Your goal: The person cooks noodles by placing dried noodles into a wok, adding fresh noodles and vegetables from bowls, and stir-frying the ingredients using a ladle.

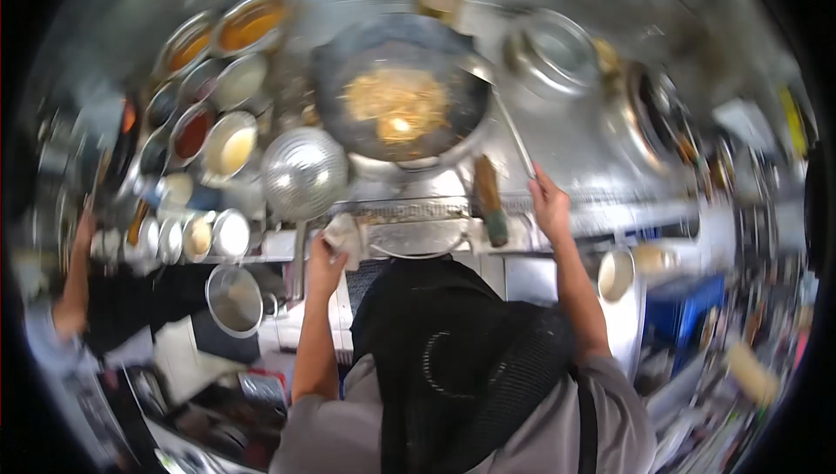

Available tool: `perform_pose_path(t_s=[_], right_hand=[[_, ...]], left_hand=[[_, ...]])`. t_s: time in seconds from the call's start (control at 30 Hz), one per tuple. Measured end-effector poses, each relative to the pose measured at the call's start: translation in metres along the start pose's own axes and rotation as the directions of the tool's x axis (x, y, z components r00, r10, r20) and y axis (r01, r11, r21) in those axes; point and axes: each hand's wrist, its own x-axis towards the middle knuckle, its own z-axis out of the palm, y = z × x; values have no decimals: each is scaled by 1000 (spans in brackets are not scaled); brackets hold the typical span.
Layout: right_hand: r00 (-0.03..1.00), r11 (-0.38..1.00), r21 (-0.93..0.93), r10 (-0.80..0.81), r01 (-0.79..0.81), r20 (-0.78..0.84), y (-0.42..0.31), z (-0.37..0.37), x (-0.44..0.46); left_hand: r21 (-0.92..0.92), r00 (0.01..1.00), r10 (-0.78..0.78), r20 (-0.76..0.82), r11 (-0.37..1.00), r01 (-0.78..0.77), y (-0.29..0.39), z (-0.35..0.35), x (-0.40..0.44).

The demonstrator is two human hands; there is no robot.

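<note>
A dark wok (329, 95) sits on the range with pale noodle-like strands (396, 99) in its middle. My right hand (550, 199) is closed around the end of a long-handled ladle (512, 125). The ladle's blurred head rests near the wok's right rim. In front of the wok, my left hand (324, 263) grips a folded white cloth (345, 237). A perforated strainer (305, 173) lies just beyond that hand, its handle pointing toward me. Between the wok and my right hand is a brown and green brush-like object (489, 199).
Bowls of sauce (251, 23) and seasonings (231, 147) crowd the left side. A metal pot (557, 51) stands at the right rear. Below the counter edge are a metal pot (235, 300) at left and a blue crate (688, 308) at right. Another person's arm (77, 265) appears far left.
</note>
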Motion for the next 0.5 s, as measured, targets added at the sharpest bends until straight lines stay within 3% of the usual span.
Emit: perform_pose_path(t_s=[0.07, 0.1, 0.13, 0.2, 0.27, 0.3, 0.37, 0.5], right_hand=[[984, 993, 114, -4, 24, -177, 15, 8, -22], [977, 991, 120, 74, -51, -199, 9, 5, -33], [964, 987, 102, 146, -126, -224, 24, 11, -41], [916, 975, -40, 192, -219, -353, 34, 12, -57], [863, 880, -93, 429, -467, -266, 45, 11, -67], [842, 868, -73, 451, -491, -295, 56, 15, -70], [794, 794, -94, 579, -601, -183, 79, 30, -74], [821, 821, -67, 559, -568, -118, 118, 53, -83]], left_hand=[[150, 997, 30, -69, 989, -20, 9, -6, -4], [80, 995, -26, -96, 996, 34, 21, -9, -8], [-3, 988, -38, -148, 999, 38, 26, -9, -8], [56, 987, 7, -158, 998, 2, 55, -19, -14], [43, 985, 82, -154, 996, -76, 66, -23, -9], [36, 984, 112, -135, 993, -108, 77, -21, -3], [75, 988, 128, -83, 990, -122, 110, -17, 7], [41, 954, 298, 34, 953, -300, 156, 8, 37]])
